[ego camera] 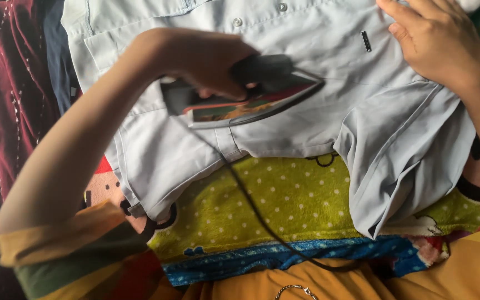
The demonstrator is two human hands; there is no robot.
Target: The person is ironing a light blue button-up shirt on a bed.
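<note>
Orange lap [318, 280] nearest, black cord [262, 214] running up to iron [251, 100]. Left hand [206, 58] fisted round iron handle, iron on pale shirt [306, 122], long axis left-right, tip toward right hand [437, 41], spread flat pinning shirt.

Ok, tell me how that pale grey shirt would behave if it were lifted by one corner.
The pale grey button-up cotton shirt would probably flop and drape, since its sleeve already folds limply over the colourful polka-dot blanket. It looks light, thin enough to crease. It likely would not slide freely while the left hand presses the black-handled iron on it and the right hand pins it.
</note>
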